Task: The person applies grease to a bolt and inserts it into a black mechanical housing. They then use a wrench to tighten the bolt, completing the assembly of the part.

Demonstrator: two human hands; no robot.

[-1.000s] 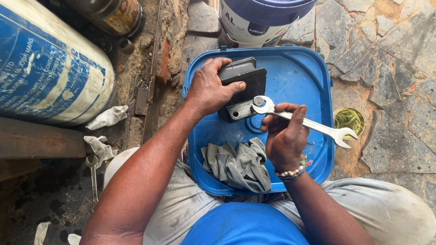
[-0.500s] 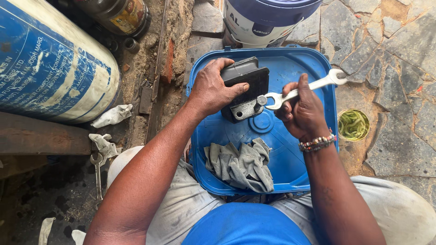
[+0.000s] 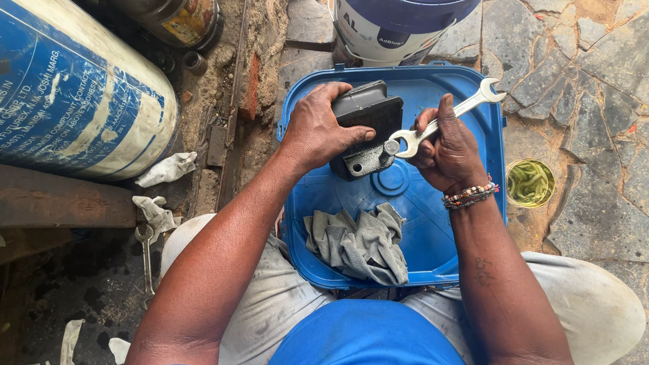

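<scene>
L hand [image 3: 318, 132] clamped on black mount block [image 3: 368, 125], held over blue lid [image 3: 466, 223]. R hand [image 3: 449, 149] gripping silver spanner [image 3: 446, 118], ring end on bolt [image 3: 391, 147] at block's metal bracket. Grey rag [image 3: 358, 243] on lid nr lap. Second spanner [image 3: 145, 260] on ground, L.

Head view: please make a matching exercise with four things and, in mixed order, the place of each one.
Things:
1. spanner
2. grey rag
3. black mount part
4. small yellow-green tub

Places:
A. on the stone floor
B. in the right hand
C. under the left hand
D. lying loose on the blue lid

Pairs: 1-B, 2-D, 3-C, 4-A
</scene>
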